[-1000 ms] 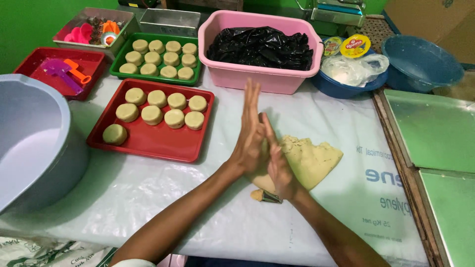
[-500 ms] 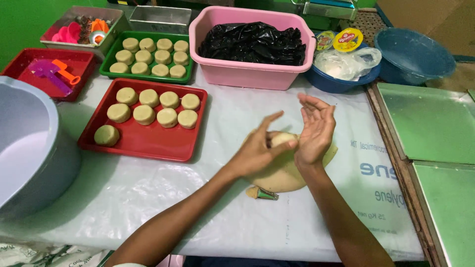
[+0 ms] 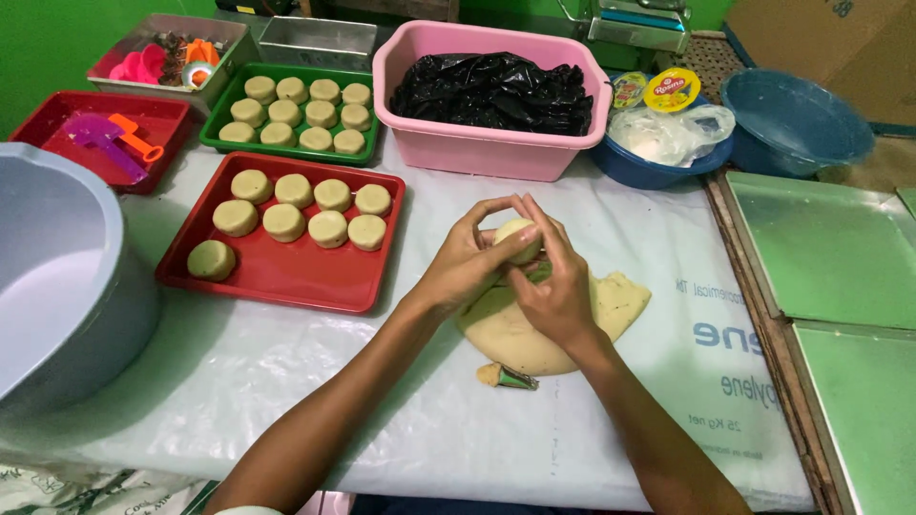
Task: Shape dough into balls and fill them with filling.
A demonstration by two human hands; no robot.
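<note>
head view: hands no longer apart as 0.5 s back, left hand point(image 3: 468, 262) and right hand point(image 3: 553, 286) now cupped shut around one dough ball point(image 3: 517, 238), held above dough slab point(image 3: 553, 319), red tray point(image 3: 286, 272) 8 pucks, green tray point(image 3: 215, 129) 9

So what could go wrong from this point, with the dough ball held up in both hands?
The dough ball is pinched only by the fingertips of the left hand and right hand over the dough slab; it could slip and dent. The forearms hang close above the small metal cone, which may get knocked.
</note>
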